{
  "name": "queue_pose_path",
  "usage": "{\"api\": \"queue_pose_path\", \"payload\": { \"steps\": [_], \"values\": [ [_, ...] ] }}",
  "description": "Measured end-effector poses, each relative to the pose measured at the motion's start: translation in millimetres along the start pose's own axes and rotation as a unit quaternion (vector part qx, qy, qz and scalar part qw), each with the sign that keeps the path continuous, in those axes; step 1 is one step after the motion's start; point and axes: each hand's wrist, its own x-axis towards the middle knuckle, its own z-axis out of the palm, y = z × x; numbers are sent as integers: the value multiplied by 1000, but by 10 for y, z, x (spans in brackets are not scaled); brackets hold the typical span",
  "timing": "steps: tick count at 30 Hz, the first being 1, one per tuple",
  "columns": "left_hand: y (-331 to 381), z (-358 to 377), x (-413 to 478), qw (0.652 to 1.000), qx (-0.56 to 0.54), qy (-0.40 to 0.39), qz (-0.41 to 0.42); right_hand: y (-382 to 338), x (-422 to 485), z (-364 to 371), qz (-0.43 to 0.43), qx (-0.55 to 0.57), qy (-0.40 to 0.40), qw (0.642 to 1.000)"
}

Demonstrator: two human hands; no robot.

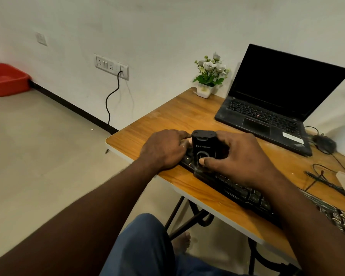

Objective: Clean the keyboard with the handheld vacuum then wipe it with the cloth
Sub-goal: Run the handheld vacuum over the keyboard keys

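Both forearms reach in to the handheld vacuum (203, 148), which stands on the left end of the keyboard (245, 193). Right hand (233, 158) has its grip wrapped around the vacuum's body, thumb on the front; left hand (165, 149) rests flat beside it, steadying the keyboard, holding nothing. Best keep the nozzle low and sweep slowly rightward along the keys. Left of the vacuum the desk (167, 120) edge is close; behind it lies open wood before the laptop (267, 116).
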Motion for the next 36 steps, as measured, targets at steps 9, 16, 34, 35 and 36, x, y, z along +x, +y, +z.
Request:
{"api": "queue_pose_path", "payload": {
  "steps": [9, 16, 34, 35, 36],
  "values": [
    [1, -58, -13, 998, -64, 0, -21, -33, 10, 108, -14, 66, 8, 998],
    [-20, -43, -9, 998, -54, 2, -30, -30, -64, 78, -30, 68, -21, 997],
    [171, -23, -220, 998, 45, 34, -28, 619, 226, -227, 126, 112, 25, 985],
    [179, -11, -228, 998, 61, 28, -19, 594, 228, -219, 115, 120, 5, 986],
    [179, -4, -234, 997, 73, 23, -11, 578, 236, -208, 101, 115, -11, 988]
  ]
}}
